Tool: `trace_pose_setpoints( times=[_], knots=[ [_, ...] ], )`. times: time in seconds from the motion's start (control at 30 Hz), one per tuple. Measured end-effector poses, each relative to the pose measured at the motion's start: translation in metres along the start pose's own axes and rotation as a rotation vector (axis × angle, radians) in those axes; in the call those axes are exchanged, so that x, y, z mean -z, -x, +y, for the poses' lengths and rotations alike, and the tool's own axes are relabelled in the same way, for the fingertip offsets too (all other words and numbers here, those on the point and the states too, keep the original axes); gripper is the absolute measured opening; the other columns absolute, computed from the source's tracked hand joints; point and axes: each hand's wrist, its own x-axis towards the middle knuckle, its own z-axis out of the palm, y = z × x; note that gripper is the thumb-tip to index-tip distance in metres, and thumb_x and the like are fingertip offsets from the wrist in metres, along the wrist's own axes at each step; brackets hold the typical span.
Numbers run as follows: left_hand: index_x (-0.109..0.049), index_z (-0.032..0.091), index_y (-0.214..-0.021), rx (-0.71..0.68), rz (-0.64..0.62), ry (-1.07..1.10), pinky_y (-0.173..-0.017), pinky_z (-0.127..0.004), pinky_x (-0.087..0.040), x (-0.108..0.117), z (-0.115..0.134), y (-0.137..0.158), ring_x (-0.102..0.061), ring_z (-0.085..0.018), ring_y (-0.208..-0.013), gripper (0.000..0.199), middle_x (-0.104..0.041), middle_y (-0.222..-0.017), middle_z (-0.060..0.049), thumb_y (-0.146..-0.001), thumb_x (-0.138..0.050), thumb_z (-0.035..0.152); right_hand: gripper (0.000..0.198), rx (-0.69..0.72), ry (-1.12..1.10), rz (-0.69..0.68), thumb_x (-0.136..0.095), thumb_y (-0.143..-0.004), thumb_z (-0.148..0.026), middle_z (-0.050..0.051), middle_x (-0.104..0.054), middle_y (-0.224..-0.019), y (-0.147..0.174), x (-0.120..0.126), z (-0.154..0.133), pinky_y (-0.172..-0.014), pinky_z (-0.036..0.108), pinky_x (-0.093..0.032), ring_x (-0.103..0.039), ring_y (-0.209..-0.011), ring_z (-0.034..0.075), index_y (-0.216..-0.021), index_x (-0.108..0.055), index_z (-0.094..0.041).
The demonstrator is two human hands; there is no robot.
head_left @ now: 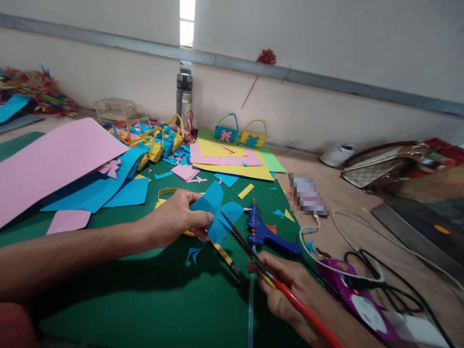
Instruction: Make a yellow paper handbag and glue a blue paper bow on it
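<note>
Our left hand (177, 217) is pinching the blue paper cutout (218, 209) at its fingertips; our right hand (292, 276) is gripping scissors (251, 252), tips ahead at the cutout. We're seemingly trimming; another snip is calling for steadiness.

Smooth matt paper makes the blue cutout (216, 210), with the scissors (258, 265) at five o'clock from it showing dark metal blades and a glossy red handle, the glue gun (260, 228) at four o'clock in smooth blue plastic, and the power strip (339, 278) farther out at four in glossy purple plastic.
</note>
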Motion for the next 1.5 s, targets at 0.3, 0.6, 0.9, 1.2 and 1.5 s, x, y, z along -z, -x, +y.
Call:
trace_pose_setpoints(
  times=[0.3, 0.6, 0.9, 1.2, 1.5],
  knots=[
    [-0.058, 0.014, -0.066, -0.013, 0.006, -0.012, -0.057, -0.019, -0.053, -0.001, 0.000, -0.001, -0.061, -0.008, -0.055, 0.007, -0.062, -0.062, 0.004, -0.068, -0.064, 0.017, 0.027, 0.016, 0.044, 0.068, -0.058, -0.076, -0.044, -0.007, -0.029, -0.061, -0.001, -0.002, 0.000, -0.046, 0.022, -0.020, -0.023, -0.053, 0.009, -0.082, -0.047, -0.020],
    [-0.059, 0.014, -0.068, 0.011, 0.019, -0.004, -0.060, -0.023, -0.054, 0.000, -0.001, -0.001, -0.061, -0.010, -0.057, 0.007, -0.064, -0.064, 0.003, -0.066, -0.065, 0.019, 0.032, -0.004, 0.042, 0.071, -0.055, -0.077, -0.049, -0.008, -0.028, -0.059, -0.003, -0.003, 0.005, -0.045, 0.022, -0.018, -0.022, -0.052, 0.009, -0.084, -0.050, -0.019],
    [-0.061, 0.014, -0.072, 0.010, 0.016, 0.014, -0.060, -0.023, -0.055, -0.001, -0.003, -0.001, -0.062, -0.010, -0.058, 0.009, -0.066, -0.069, 0.001, -0.065, -0.065, 0.018, 0.015, -0.096, 0.021, 0.088, -0.055, -0.074, -0.033, -0.007, -0.031, -0.058, -0.002, -0.005, -0.001, -0.046, 0.024, -0.018, -0.023, -0.052, 0.009, -0.081, -0.050, -0.021],
    [-0.062, 0.013, -0.075, 0.008, -0.001, 0.019, -0.061, -0.024, -0.055, 0.001, -0.006, -0.002, -0.062, -0.011, -0.058, 0.012, -0.066, -0.069, 0.000, -0.066, -0.065, 0.019, 0.010, -0.144, 0.042, 0.118, -0.055, -0.070, -0.025, -0.009, -0.032, -0.052, -0.003, -0.005, -0.006, -0.043, 0.023, -0.018, -0.027, -0.045, 0.007, -0.078, -0.051, -0.021],
    [-0.061, 0.013, -0.073, 0.004, 0.016, 0.000, -0.061, -0.024, -0.054, 0.001, -0.006, -0.003, -0.061, -0.011, -0.059, 0.015, -0.064, -0.066, 0.000, -0.066, -0.067, 0.025, 0.010, -0.147, 0.045, 0.129, -0.057, -0.069, -0.024, -0.009, -0.031, -0.050, -0.004, -0.005, -0.006, -0.044, 0.023, -0.017, -0.027, -0.045, 0.008, -0.076, -0.051, -0.021]
  ],
)
